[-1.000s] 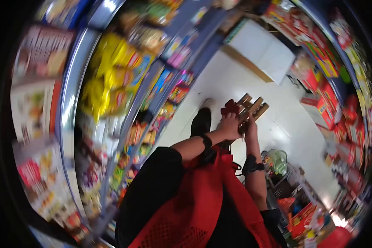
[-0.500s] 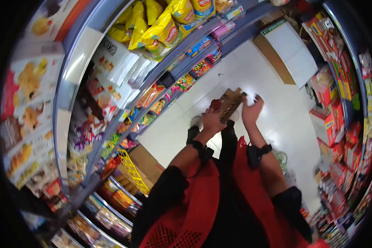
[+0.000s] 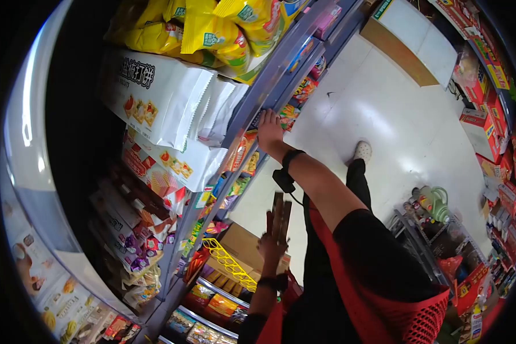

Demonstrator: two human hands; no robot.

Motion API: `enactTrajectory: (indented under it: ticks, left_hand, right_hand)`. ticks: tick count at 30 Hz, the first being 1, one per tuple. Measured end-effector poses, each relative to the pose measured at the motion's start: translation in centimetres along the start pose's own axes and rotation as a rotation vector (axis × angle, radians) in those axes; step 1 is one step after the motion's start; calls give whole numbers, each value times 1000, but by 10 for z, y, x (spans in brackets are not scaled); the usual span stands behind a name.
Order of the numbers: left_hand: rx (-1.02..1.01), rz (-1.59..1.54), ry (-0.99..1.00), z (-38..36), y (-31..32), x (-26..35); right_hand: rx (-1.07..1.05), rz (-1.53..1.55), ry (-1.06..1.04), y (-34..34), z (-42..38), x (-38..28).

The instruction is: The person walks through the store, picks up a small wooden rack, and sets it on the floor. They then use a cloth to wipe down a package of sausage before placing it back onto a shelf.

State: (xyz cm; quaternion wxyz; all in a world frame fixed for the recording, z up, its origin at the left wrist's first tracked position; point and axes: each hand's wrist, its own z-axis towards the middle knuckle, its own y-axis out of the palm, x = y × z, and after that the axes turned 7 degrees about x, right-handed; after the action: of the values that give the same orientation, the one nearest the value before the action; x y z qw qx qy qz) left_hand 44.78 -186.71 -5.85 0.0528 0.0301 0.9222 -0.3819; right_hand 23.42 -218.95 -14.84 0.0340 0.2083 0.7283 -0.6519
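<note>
Reaching out to the shelf, my right hand rests its stretched fingers on the shelf's front edge, beside a dark tag strip. Just under it sit colourful snack bags. Lower down, my left hand is closed around a brown cardboard piece that points up in narrow strips. White packs of biscuits lie on the shelf left of my right hand, with yellow snack bags above them.
A yellow plastic rack and a cardboard box stand by the lower shelves. To the right is a metal cart holding goods. A white-topped carton stands on the floor; red boxes line the far shelf.
My right hand has moved away from the cardboard, over to the shelf edge. My left hand has drawn the cardboard down and toward me. The view has turned and come closer to the left shelf.
</note>
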Motion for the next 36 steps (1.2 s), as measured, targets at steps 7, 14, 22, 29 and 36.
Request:
enactTrajectory:
  ticks: [7,14,22,29,36]
  left_hand:
    - [-126,51,-183,-78,59,-94]
    - [-60,-393,-532,-162,94,-129]
    - [37,-280,-306,-90,71,-50]
    - [145,-150,-2,-25,-9,64]
    - [241,47,283,-11,-99,227]
  right_hand:
    - [67,-176,60,19,19,-17]
    - [-6,-132,127,40,38,-22]
    - [76,-253,0,16,-21,33]
    - [-253,219,377,-173,-99,242]
    - [-131,571,993,-337,-215,501]
